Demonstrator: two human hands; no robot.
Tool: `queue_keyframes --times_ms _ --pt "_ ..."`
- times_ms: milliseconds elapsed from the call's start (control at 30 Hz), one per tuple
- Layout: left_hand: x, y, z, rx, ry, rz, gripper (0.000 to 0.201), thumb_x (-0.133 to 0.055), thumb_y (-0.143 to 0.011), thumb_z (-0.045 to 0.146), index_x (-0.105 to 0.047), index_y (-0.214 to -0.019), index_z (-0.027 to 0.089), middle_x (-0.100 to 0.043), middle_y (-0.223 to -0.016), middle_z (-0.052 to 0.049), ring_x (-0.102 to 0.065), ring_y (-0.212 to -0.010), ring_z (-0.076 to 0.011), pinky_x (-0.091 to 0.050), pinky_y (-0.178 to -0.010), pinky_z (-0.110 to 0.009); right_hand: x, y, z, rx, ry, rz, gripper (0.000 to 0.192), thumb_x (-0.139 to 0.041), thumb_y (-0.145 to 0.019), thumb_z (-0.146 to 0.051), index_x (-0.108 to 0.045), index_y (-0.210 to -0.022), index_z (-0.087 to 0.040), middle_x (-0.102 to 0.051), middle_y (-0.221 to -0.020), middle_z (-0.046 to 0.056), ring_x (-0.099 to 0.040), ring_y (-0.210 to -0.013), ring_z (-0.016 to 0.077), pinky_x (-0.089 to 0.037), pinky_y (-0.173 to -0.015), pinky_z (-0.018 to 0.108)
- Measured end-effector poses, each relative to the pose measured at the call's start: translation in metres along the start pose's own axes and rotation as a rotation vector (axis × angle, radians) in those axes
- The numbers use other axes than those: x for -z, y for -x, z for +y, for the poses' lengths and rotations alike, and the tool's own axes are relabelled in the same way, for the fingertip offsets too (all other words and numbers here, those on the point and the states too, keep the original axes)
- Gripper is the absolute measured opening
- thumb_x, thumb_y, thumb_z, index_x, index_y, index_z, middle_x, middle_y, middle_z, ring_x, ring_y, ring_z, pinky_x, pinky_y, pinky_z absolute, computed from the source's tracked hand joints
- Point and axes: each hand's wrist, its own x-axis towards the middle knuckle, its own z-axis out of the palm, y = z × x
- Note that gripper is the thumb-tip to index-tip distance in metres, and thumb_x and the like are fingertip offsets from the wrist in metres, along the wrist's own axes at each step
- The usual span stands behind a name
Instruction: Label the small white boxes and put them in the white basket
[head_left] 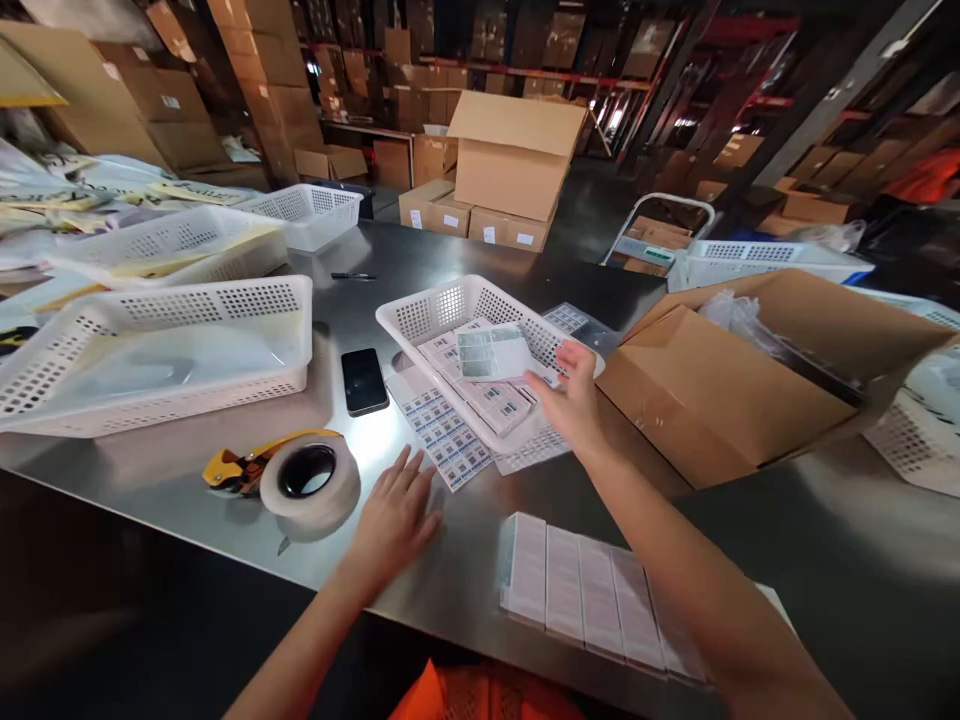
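My right hand [574,400] is over the right side of a white perforated basket [400,318]. Its thumb is at the end of a small pale box [495,353], and the fingers are spread apart, not wrapped round it. That box lies slanted on other small labelled boxes [504,405] inside the basket. My left hand [397,510] rests palm down on the metal table with its fingers apart, holding nothing. Close to it are a sheet of printed labels [442,430], partly under the basket, and a tape dispenser [236,470] with a roll of clear tape [330,490].
A row of pale boxes [581,590] lies under my right forearm. An open cardboard carton [675,400] stands at the right. A phone [364,382], a pen [353,276] and another white basket [202,400] are to the left. Stacked cartons [517,150] stand beyond the table.
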Motion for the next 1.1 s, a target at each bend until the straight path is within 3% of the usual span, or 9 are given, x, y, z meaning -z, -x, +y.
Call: queue_keyframes --times_ms 133,233,333,467,633,733,833,900,1100 --pt "-0.006 -0.019 0.008 -0.104 -0.021 -0.162 0.054 -0.073 -0.080 0.043 -0.061 -0.123 0.013 -0.056 -0.140 -0.021 -0.038 -0.139 -0.0427 -0.041 -0.108 -0.062 0.046 0.071 -0.016 0.269 0.255 -0.194 0.055 -0.071 -0.080 -0.033 -0.045 -0.127 -0.024 -0.054 -0.131 0.011 -0.053 -0.121 0.0273 -0.044 -0.104 0.048" --pt "0.002 0.010 0.019 -0.155 -0.014 -0.186 0.018 -0.063 -0.088 0.035 -0.066 -0.093 0.017 -0.072 -0.109 -0.014 -0.060 -0.121 -0.0368 -0.047 -0.103 -0.059 0.082 0.121 -0.025 0.355 0.339 -0.240 0.043 -0.066 -0.085 -0.026 -0.049 -0.125 -0.025 -0.055 -0.128 0.011 -0.052 -0.123 0.0281 -0.045 -0.103 0.048" --pt "0.012 0.043 0.018 -0.201 0.026 -0.104 0.014 -0.052 -0.094 0.026 -0.064 -0.096 0.019 -0.073 -0.097 -0.010 -0.068 -0.106 -0.0294 -0.054 -0.094 -0.050 0.100 0.159 -0.026 0.434 0.330 -0.272 0.038 -0.066 -0.083 -0.017 -0.053 -0.118 -0.023 -0.059 -0.119 0.010 -0.053 -0.121 0.0292 -0.047 -0.099 0.047" --pt "0.014 0.042 -0.005 -0.040 -0.026 0.023 0.033 -0.049 -0.096 0.032 -0.057 -0.123 0.014 -0.064 -0.128 -0.019 -0.056 -0.127 -0.0309 -0.051 -0.100 -0.047 0.087 0.191 -0.020 0.454 0.222 -0.326 0.034 -0.064 -0.081 -0.011 -0.055 -0.111 -0.024 -0.061 -0.109 0.008 -0.055 -0.117 0.0291 -0.050 -0.095 0.046" --pt "0.012 -0.001 -0.029 0.054 -0.104 -0.134 0.060 -0.053 -0.093 0.036 -0.040 -0.145 0.011 -0.037 -0.155 -0.019 -0.024 -0.147 -0.0343 -0.038 -0.111 -0.051 0.065 0.226 -0.018 0.428 0.141 -0.490 0.031 -0.063 -0.081 -0.012 -0.057 -0.109 -0.026 -0.064 -0.106 0.008 -0.056 -0.116 0.0291 -0.052 -0.095 0.046" --pt "0.016 -0.006 -0.013 0.029 -0.150 -0.255 0.070 -0.065 -0.084 0.037 -0.041 -0.146 0.015 -0.046 -0.150 -0.018 -0.038 -0.141 -0.0338 -0.038 -0.111 -0.049 0.067 0.243 -0.015 0.481 0.146 -0.515 0.031 -0.062 -0.080 -0.010 -0.057 -0.107 -0.024 -0.067 -0.102 0.008 -0.060 -0.110 0.0275 -0.054 -0.090 0.042" --pt "0.023 0.011 0.013 0.068 -0.234 -0.289 0.069 -0.066 -0.083 0.039 -0.048 -0.143 0.010 -0.068 -0.115 -0.023 -0.063 -0.110 -0.0399 -0.045 -0.096 -0.058 0.070 0.258 -0.009 0.546 0.144 -0.486 0.032 -0.062 -0.077 -0.007 -0.057 -0.104 -0.024 -0.069 -0.092 0.005 -0.065 -0.098 0.0245 -0.056 -0.084 0.038" --pt "0.026 0.025 0.024 0.100 -0.282 -0.284 0.066 -0.065 -0.085 0.039 -0.050 -0.141 0.007 -0.071 -0.099 -0.023 -0.066 -0.095 -0.0419 -0.048 -0.085 -0.061 0.067 0.268 -0.002 0.558 0.124 -0.486 0.032 -0.061 -0.075 -0.006 -0.056 -0.101 -0.024 -0.069 -0.086 0.003 -0.067 -0.088 0.0218 -0.057 -0.078 0.034" --pt "0.028 0.031 0.014 -0.139 -0.165 -0.448 0.072 -0.066 -0.077 0.013 -0.045 -0.145 0.026 -0.044 -0.153 -0.009 -0.035 -0.142 -0.0344 -0.036 -0.112 -0.052 0.041 0.297 0.023 0.549 0.063 -0.536 0.015 -0.057 -0.082 -0.021 -0.057 -0.097 -0.024 -0.067 -0.084 0.003 -0.065 -0.079 0.0193 -0.054 -0.070 0.032"
